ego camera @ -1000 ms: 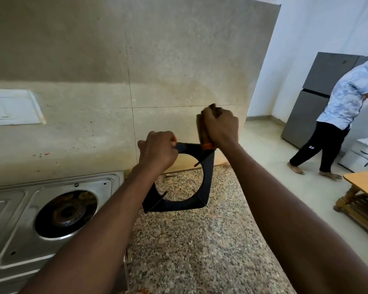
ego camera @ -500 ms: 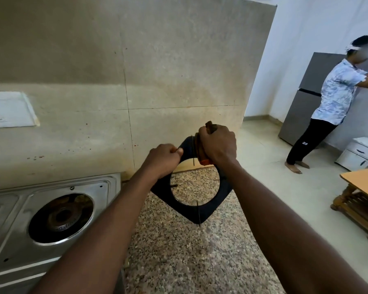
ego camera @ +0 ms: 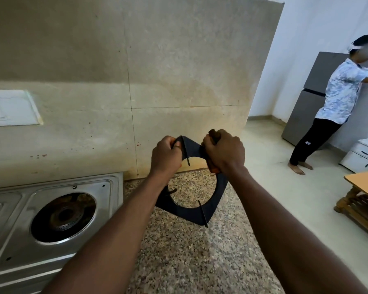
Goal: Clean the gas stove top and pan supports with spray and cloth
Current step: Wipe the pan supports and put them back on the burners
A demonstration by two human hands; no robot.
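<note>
A black square pan support (ego camera: 218,194) with a round opening hangs tilted in the air above the granite counter. My left hand (ego camera: 165,155) grips its upper left corner. My right hand (ego camera: 224,150) grips a brown-orange cloth (ego camera: 213,169) wrapped over the support's upper right edge. The steel gas stove top (ego camera: 13,247) lies at the lower left. Its burner (ego camera: 63,217) is bare, with brown grime in the round well.
The speckled granite counter (ego camera: 189,255) runs beneath my arms, ending at the right above the floor. A stained beige wall (ego camera: 179,81) stands close behind. Another person (ego camera: 336,102) leans by a grey fridge (ego camera: 304,115); a wooden table (ego camera: 363,194) is at right.
The pan support has been turned in my hands and brought lower, from nearly upright to a tilted diamond. My right hand with the cloth slid along its top edge.
</note>
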